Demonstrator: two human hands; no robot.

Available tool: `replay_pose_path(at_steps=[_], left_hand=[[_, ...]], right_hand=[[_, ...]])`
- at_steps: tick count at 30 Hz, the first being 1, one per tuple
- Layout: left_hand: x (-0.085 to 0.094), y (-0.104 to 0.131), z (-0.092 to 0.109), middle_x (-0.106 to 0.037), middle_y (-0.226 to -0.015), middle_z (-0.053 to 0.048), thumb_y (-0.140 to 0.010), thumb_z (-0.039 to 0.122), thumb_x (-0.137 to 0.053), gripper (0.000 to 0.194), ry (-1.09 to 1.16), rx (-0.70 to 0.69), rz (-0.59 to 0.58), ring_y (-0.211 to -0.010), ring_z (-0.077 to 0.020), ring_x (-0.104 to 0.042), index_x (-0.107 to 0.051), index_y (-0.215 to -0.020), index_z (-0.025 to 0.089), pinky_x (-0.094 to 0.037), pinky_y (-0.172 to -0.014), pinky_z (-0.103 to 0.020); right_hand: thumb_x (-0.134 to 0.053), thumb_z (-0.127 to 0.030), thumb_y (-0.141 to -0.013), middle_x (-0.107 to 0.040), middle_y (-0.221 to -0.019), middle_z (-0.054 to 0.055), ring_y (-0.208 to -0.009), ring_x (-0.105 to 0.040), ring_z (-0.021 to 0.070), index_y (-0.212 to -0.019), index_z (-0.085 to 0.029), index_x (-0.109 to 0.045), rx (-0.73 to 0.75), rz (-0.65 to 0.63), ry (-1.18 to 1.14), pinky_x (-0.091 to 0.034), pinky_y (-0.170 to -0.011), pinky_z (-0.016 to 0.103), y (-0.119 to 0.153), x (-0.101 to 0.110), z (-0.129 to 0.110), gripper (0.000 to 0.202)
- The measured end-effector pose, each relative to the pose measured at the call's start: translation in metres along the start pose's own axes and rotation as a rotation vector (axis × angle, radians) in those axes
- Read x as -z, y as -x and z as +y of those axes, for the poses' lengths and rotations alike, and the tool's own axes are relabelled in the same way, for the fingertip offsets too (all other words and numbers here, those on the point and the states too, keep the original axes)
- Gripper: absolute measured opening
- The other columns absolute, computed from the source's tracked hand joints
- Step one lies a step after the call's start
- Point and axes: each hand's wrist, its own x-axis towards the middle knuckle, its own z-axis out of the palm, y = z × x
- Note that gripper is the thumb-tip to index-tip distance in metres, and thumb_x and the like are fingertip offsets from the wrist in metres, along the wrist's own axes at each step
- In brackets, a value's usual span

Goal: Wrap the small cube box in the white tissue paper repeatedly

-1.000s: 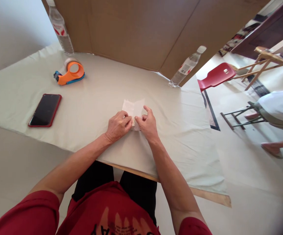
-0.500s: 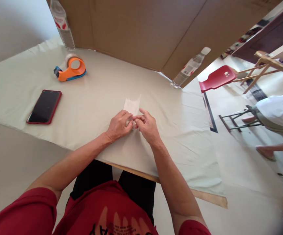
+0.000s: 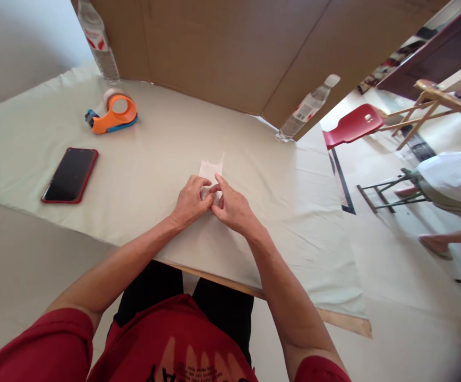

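A thin, whitish translucent piece, like a small plastic bag or tissue, sticks out beyond my fingertips over the middle of the cloth-covered table. My left hand is closed on its near part, thumb and fingers bent together. From the right, my right hand meets it, its fingers curled around the same crumpled part and its index finger raised. The two hands touch at the fingertips. What lies between them is mostly hidden.
A phone lies at the left, below an orange tape dispenser. Water bottles stand at back left and right, against a cardboard panel. A red chair and a seated person are beyond the table's right side.
My right hand has turned, with its index finger lifted and its thumb now nearer my left thumb. Both hands and the whitish piece appear slightly further left.
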Motion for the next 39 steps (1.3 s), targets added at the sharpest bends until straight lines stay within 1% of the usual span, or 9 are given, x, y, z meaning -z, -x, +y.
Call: replay_pose_path(at_steps=[3, 6, 10, 15, 22, 27, 31, 35, 39], left_hand=[[-0.001, -0.001, -0.001, -0.063, -0.104, -0.004, -0.08, 0.015, -0.062, 0.02, 0.005, 0.004, -0.016, -0.066, -0.0103, -0.054, -0.062, -0.099, 0.019, -0.052, -0.072, -0.028], [-0.001, -0.001, -0.001, -0.064, -0.105, -0.005, -0.079, 0.016, -0.062, 0.022, -0.007, 0.006, -0.026, -0.068, -0.0112, -0.056, -0.062, -0.102, 0.019, -0.053, -0.074, -0.029], [-0.002, -0.001, -0.002, -0.066, -0.105, -0.006, -0.08, 0.016, -0.062, 0.026, -0.024, -0.004, -0.041, -0.072, -0.0129, -0.058, -0.062, -0.106, 0.018, -0.054, -0.077, -0.031], [-0.002, 0.0, -0.002, -0.066, -0.111, -0.008, -0.081, 0.017, -0.061, 0.031, -0.041, -0.027, -0.041, -0.077, -0.0145, -0.062, -0.063, -0.112, 0.017, -0.056, -0.078, -0.031], [-0.001, 0.002, -0.002, -0.064, -0.127, -0.009, -0.085, 0.015, -0.057, 0.037, -0.167, -0.18, -0.035, -0.084, -0.0142, -0.067, -0.067, -0.121, 0.021, -0.055, -0.077, -0.027], [0.0, 0.001, -0.004, -0.07, -0.115, -0.007, -0.087, 0.015, -0.056, 0.026, -0.158, -0.236, -0.055, -0.089, -0.0154, -0.068, -0.072, -0.107, 0.02, -0.055, -0.08, -0.026], [-0.001, 0.001, -0.004, -0.07, -0.116, -0.009, -0.086, 0.016, -0.056, 0.023, -0.145, -0.196, -0.052, -0.082, -0.0149, -0.068, -0.072, -0.103, 0.019, -0.056, -0.078, -0.027], [-0.001, 0.002, -0.003, -0.068, -0.123, -0.009, -0.086, 0.017, -0.056, 0.022, -0.145, -0.175, -0.058, -0.073, -0.0122, -0.066, -0.071, -0.102, 0.02, -0.055, -0.074, -0.027], [0.001, 0.002, -0.001, -0.066, -0.131, -0.011, -0.086, 0.016, -0.056, 0.021, -0.146, -0.192, -0.067, -0.074, -0.0128, -0.067, -0.072, -0.1, 0.019, -0.056, -0.073, -0.028]], right_hand=[[-0.061, -0.022, -0.077, -0.072, -0.117, 0.008, -0.066, -0.062, 0.0138, -0.148, -0.021, -0.042, -0.012, 0.032, -0.235, -0.054, -0.069, 0.034, -0.001, 0.003, 0.013, 0.074], [-0.06, -0.029, -0.08, -0.073, -0.104, 0.007, -0.06, -0.056, 0.0119, -0.142, -0.019, -0.047, -0.101, 0.195, -0.427, -0.053, -0.064, 0.032, -0.005, 0.001, 0.028, 0.064], [-0.06, -0.028, -0.078, -0.073, -0.104, 0.008, -0.064, -0.057, 0.013, -0.139, -0.017, -0.049, -0.127, 0.309, -0.378, -0.054, -0.071, 0.036, -0.014, -0.005, 0.036, 0.062], [-0.056, -0.025, -0.081, -0.074, -0.108, 0.007, -0.066, -0.06, 0.0146, -0.141, -0.019, -0.049, -0.048, 0.24, -0.25, -0.054, -0.074, 0.036, -0.027, -0.009, 0.035, 0.061], [-0.053, -0.027, -0.085, -0.075, -0.104, 0.009, -0.075, -0.066, 0.0183, -0.14, -0.017, -0.052, -0.047, 0.093, -0.22, -0.055, -0.079, 0.038, -0.039, -0.005, 0.038, 0.056], [-0.055, -0.031, -0.082, -0.073, -0.104, 0.007, -0.064, -0.058, 0.0129, -0.131, -0.018, -0.057, -0.119, 0.235, -0.294, -0.055, -0.071, 0.034, -0.042, -0.003, 0.049, 0.05], [-0.061, -0.033, -0.079, -0.072, -0.103, 0.01, -0.07, -0.063, 0.0162, -0.127, -0.015, -0.059, -0.275, 0.276, -0.229, -0.056, -0.071, 0.037, -0.05, 0.0, 0.061, 0.051], [-0.066, -0.037, -0.076, -0.071, -0.097, 0.01, -0.069, -0.066, 0.0209, -0.127, -0.014, -0.059, -0.374, 0.181, -0.272, -0.053, -0.055, 0.034, -0.067, 0.0, 0.062, 0.057], [-0.071, -0.036, -0.071, -0.065, -0.072, 0.002, -0.049, -0.052, 0.0144, -0.117, -0.014, -0.063, -0.381, 0.139, -0.422, -0.041, -0.041, 0.028, -0.087, -0.006, 0.058, 0.051]])
